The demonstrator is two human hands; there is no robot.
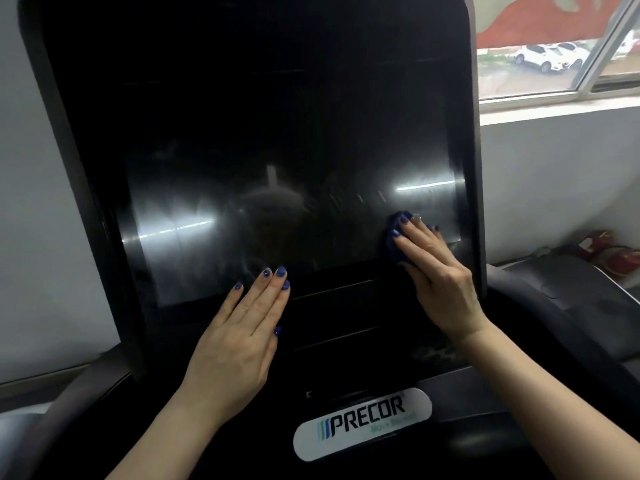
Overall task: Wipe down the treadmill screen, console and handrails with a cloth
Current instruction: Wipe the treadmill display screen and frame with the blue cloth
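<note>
The treadmill's large black screen (263,161) fills the middle of the head view, with smears and light streaks across its lower half. My right hand (436,268) presses a dark blue cloth (394,242) flat against the screen's lower right corner; only the cloth's left edge shows past my fingers. My left hand (239,337) lies flat, fingers straight, on the lower left edge of the screen and holds nothing. Below the screen the black console (332,320) carries a white oval Precor label (363,424).
A dark handrail (568,306) curves off to the right of the console and another (69,403) to the left. A white wall and a window sill (554,109) stand behind on the right, with red items (616,254) on a ledge below.
</note>
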